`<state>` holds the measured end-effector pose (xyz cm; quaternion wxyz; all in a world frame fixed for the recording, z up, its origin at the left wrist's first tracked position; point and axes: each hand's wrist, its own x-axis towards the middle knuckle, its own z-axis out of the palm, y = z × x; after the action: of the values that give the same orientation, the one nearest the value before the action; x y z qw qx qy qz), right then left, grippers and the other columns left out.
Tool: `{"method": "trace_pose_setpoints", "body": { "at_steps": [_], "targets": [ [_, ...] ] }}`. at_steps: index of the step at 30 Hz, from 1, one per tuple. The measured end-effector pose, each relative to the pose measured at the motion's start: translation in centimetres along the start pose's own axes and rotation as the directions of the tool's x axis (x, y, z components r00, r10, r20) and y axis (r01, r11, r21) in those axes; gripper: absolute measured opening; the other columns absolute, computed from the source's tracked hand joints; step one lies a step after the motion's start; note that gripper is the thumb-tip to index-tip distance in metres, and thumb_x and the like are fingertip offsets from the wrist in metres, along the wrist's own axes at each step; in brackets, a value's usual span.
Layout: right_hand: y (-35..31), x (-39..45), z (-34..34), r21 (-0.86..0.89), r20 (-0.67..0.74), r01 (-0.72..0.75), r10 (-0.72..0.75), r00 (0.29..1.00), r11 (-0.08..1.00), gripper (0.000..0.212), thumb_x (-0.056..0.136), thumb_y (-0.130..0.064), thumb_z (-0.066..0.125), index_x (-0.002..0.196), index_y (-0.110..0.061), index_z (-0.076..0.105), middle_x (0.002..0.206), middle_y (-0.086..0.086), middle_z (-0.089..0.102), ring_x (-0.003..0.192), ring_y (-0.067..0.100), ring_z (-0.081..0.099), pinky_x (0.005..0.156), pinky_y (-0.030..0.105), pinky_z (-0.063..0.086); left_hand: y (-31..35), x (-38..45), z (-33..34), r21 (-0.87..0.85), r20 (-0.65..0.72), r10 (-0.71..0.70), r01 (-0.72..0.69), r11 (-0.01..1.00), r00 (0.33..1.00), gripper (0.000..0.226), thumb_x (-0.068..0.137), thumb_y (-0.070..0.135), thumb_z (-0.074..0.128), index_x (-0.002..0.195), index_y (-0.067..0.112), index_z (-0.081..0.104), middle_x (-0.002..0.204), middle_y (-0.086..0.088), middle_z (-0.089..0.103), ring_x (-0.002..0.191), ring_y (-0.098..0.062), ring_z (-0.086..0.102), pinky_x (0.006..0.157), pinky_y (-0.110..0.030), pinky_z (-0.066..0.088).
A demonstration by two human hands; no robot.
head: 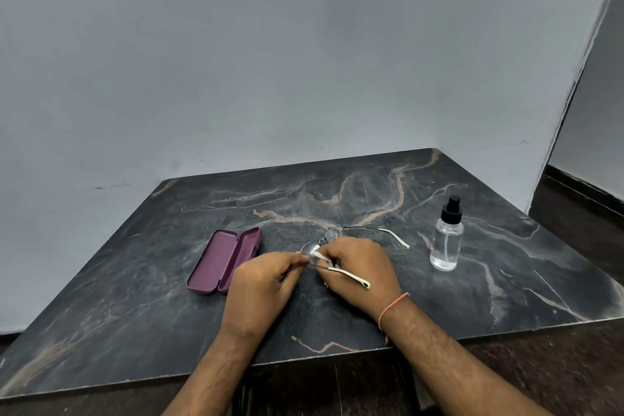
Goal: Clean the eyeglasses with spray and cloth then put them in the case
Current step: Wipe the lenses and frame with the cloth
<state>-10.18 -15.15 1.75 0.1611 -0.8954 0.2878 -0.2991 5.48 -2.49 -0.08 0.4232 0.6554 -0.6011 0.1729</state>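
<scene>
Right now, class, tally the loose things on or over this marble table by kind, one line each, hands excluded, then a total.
Eyeglasses, held by the left hand and right hand: 1
White cloth, pinched against a lens: 1
Purple case, open: 1
Clear spray bottle, upright: 1
Total: 4

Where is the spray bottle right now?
In the head view the spray bottle stands upright on the right side of the dark marble table, untouched, right of the eyeglasses and both hands.
</scene>
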Motion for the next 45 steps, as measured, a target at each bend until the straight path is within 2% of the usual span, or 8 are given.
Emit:
{"method": "trace_pose_setpoints", "body": {
  "at_steps": [6,11,16,21,30,35,41,45],
  "targets": [
    [-0.24,-0.32,-0.25,0.061,0.019,-0.019,0.017,1.0,0.998,0.033,0.08,-0.049,0.055,0.089,-0.03,0.081,0.081,-0.008,0.076,0.078,0.01,0.07,0.072,0.036,0.059,0.16,-0.05,-0.09,0.012,0.008,-0.019,0.018,1.0,1.0,0.023,0.084,0.01,0.092,0.101,0.025,0.087,0.099,0.016,0.084,0.091,0.002,0.076,0.083,-0.013,0.057],
    [0.19,0.04,0.15,0.017,-0.032,-0.014,0.015,0.999,1.0,0.042,0.094,-0.058,0.047,0.097,-0.031,0.08,0.082,-0.006,0.07,0.08,0.01,0.066,0.071,0.035,0.055,0.09,0.02,-0.02,0.0,0.0,-0.003,0.003,1.0,1.0,0.022,0.085,0.012,0.092,0.101,0.025,0.086,0.098,0.016,0.083,0.093,0.01,0.071,0.087,-0.001,0.05],
    [-0.01,-0.22,0.19,0.03,0.019,-0.012,0.012,1.0,0.999,0.028,0.077,-0.048,0.058,0.089,-0.034,0.079,0.076,-0.009,0.072,0.074,0.008,0.067,0.064,0.03,0.053,0.03,-0.04,-0.11,0.0,0.015,-0.027,0.027,1.0,1.0,0.023,0.085,0.012,0.091,0.101,0.027,0.086,0.099,0.018,0.083,0.094,0.004,0.074,0.087,-0.002,0.05],
    [0.45,0.13,0.36,-0.027,-0.058,-0.016,0.015,0.998,1.0,0.037,0.095,-0.055,0.048,0.098,-0.032,0.078,0.08,-0.006,0.067,0.079,0.01,0.065,0.066,0.032,0.052,0.31,0.06,-0.24,-0.004,0.02,-0.018,0.018,1.0,1.0,0.019,0.086,0.015,0.089,0.102,0.026,0.086,0.099,0.017,0.083,0.096,0.004,0.074,0.088,-0.001,0.05],
    [0.62,0.19,0.45,-0.058,-0.06,-0.035,0.032,0.998,0.998,0.032,0.097,-0.049,0.055,0.095,-0.026,0.077,0.084,-0.005,0.068,0.083,0.013,0.067,0.072,0.037,0.056,0.47,0.02,-0.19,0.007,0.011,-0.005,0.005,1.0,1.0,0.019,0.085,0.012,0.091,0.1,0.023,0.087,0.099,0.015,0.084,0.094,0.003,0.076,0.088,-0.003,0.051],
    [0.07,-0.14,0.1,0.084,-0.011,0.027,-0.026,1.0,0.996,0.035,0.088,-0.055,0.053,0.101,-0.041,0.082,0.079,-0.008,0.071,0.078,0.006,0.066,0.068,0.031,0.053,0.42,0.02,-0.28,0.021,0.017,-0.02,0.02,1.0,1.0,0.024,0.084,0.009,0.092,0.102,0.024,0.087,0.099,0.015,0.084,0.09,0.001,0.076,0.082,-0.014,0.057],
    [0.58,0.25,0.36,0.026,-0.074,-0.04,0.042,0.996,0.999,0.034,0.096,-0.053,0.053,0.096,-0.03,0.079,0.083,-0.006,0.069,0.081,0.01,0.066,0.073,0.038,0.058,0.65,0.05,-0.37,0.021,0.016,-0.003,0.003,1.0,1.0,0.021,0.085,0.01,0.092,0.101,0.022,0.087,0.1,0.013,0.084,0.092,0.0,0.078,0.085,-0.016,0.059],
    [0.34,0.03,-0.02,0.192,-0.001,0.021,-0.021,1.0,0.981,0.038,0.092,-0.061,0.05,0.11,-0.046,0.08,0.082,-0.008,0.07,0.08,0.007,0.066,0.073,0.032,0.054,0.65,0.05,-0.47,0.024,0.018,-0.001,0.001,1.0,1.0,0.022,0.085,0.011,0.092,0.103,0.022,0.087,0.1,0.013,0.084,0.09,-0.002,0.079,0.081,-0.02,0.061]
  ]
}}
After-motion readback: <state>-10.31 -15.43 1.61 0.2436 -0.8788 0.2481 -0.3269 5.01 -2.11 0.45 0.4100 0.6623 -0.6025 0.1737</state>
